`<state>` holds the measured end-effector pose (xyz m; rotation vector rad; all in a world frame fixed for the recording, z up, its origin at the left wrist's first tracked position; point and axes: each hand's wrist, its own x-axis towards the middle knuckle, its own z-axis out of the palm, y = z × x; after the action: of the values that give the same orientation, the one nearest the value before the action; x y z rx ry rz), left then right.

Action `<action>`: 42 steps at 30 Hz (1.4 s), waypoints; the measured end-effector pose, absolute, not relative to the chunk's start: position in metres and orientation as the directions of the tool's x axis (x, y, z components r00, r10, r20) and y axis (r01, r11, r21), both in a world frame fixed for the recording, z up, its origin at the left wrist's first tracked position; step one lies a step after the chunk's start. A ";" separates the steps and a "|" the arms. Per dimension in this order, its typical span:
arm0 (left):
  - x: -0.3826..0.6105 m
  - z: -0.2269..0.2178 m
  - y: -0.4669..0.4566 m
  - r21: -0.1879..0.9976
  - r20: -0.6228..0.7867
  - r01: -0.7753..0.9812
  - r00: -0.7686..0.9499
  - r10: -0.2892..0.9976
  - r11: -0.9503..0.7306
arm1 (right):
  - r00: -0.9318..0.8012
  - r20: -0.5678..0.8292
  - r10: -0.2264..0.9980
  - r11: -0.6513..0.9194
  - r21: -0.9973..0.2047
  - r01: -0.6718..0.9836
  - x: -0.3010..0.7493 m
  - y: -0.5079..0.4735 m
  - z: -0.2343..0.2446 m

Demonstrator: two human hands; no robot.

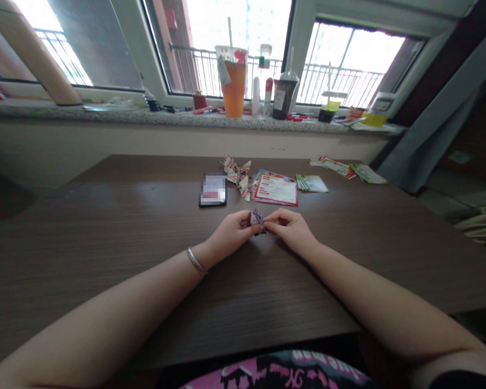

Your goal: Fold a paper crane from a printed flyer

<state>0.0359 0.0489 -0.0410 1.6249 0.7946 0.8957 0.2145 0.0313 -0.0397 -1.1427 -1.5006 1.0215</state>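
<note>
Between my two hands, just above the brown table, is a small folded piece of printed paper in blue, red and white. My left hand pinches its left side with thumb and fingers. On its right side the fingertips of my right hand are closed on it as well. A silver bracelet circles my left wrist. Beyond my hands lie several folded paper pieces with red and white stripes, and a stack of printed sheets.
A phone lies left of the folded pieces. Packets of printed paper and leaflets lie at the back right. On the windowsill stand a tall orange drink cup, a dark cup and a yellow container.
</note>
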 end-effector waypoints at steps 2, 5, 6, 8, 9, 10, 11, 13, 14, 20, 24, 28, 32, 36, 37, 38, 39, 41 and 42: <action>0.036 -0.039 0.049 0.976 0.166 0.043 0.495 0.853 -0.215 | -0.120 0.202 0.972 0.222 -0.957 0.186 0.214 0.030 -0.039; 0.036 -0.037 0.048 0.972 0.186 0.032 0.490 0.851 -0.231 | -0.153 0.215 0.965 0.243 -0.949 0.201 0.212 0.028 -0.039; 0.036 -0.036 0.048 0.971 0.190 0.035 0.488 0.852 -0.236 | -0.168 0.221 0.961 0.255 -0.941 0.223 0.212 0.028 -0.039; 0.036 -0.036 0.047 0.970 0.188 0.049 0.476 0.859 -0.240 | -0.203 0.224 0.953 0.278 -0.913 0.300 0.212 0.026 -0.038; 0.036 -0.036 0.047 0.969 0.186 0.059 0.471 0.862 -0.241 | -0.221 0.218 0.951 0.285 -0.895 0.344 0.211 0.025 -0.038; 0.036 -0.036 0.047 0.968 0.183 0.068 0.470 0.864 -0.242 | -0.235 0.210 0.949 0.289 -0.878 0.381 0.211 0.025 -0.037; 0.035 -0.036 0.047 0.967 0.182 0.073 0.472 0.863 -0.244 | -0.247 0.200 0.948 0.289 -0.867 0.407 0.211 0.024 -0.036; 0.035 -0.036 0.047 0.965 0.184 0.078 0.482 0.857 -0.251 | -0.256 0.187 0.948 0.285 -0.856 0.431 0.211 0.024 -0.035; 0.035 -0.036 0.047 0.962 0.186 0.086 0.484 0.855 -0.258 | -0.257 0.183 0.949 0.283 -0.854 0.436 0.211 0.024 -0.035; 0.033 -0.030 0.045 0.845 0.279 0.314 0.431 0.858 -0.433 | -0.277 0.185 0.943 0.308 -0.799 0.516 0.214 0.026 -0.034; 0.032 -0.027 0.044 0.766 0.379 0.377 0.389 0.840 -0.520 | -0.298 0.179 0.938 0.321 -0.774 0.546 0.215 0.026 -0.032; 0.030 -0.026 0.046 0.762 0.363 0.401 0.385 0.849 -0.508 | -0.305 0.150 0.940 0.303 -0.778 0.550 0.214 0.025 -0.032; 0.030 -0.027 0.047 0.803 0.337 0.362 0.381 0.861 -0.474 | -0.300 0.139 0.944 0.289 -0.787 0.545 0.215 0.026 -0.032; 0.031 -0.029 0.048 0.882 0.313 0.247 0.330 0.891 -0.402 | -0.285 0.135 0.949 0.276 -0.793 0.543 0.218 0.028 -0.034; 0.031 -0.029 0.049 0.895 0.306 0.223 0.319 0.897 -0.385 | -0.286 0.131 0.949 0.272 -0.798 0.538 0.218 0.028 -0.034; 0.031 -0.029 0.049 0.903 0.301 0.209 0.313 0.901 -0.375 | -0.292 0.126 0.948 0.269 -0.807 0.526 0.219 0.029 -0.035; 0.031 -0.029 0.049 0.907 0.299 0.203 0.310 0.903 -0.370 | -0.301 0.120 0.946 0.267 -0.817 0.511 0.219 0.030 -0.036; 0.030 -0.028 0.049 0.906 0.297 0.209 0.307 0.904 -0.368 | -0.328 0.107 0.939 0.263 -0.838 0.479 0.221 0.032 -0.039; 0.029 -0.027 0.050 0.904 0.298 0.217 0.303 0.905 -0.370 | -0.338 0.102 0.936 0.261 -0.844 0.468 0.221 0.033 -0.039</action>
<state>0.0294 0.0497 -0.0271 1.7843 1.0102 1.1037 0.2209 0.0325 -0.0395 -1.2687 -1.9209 0.9776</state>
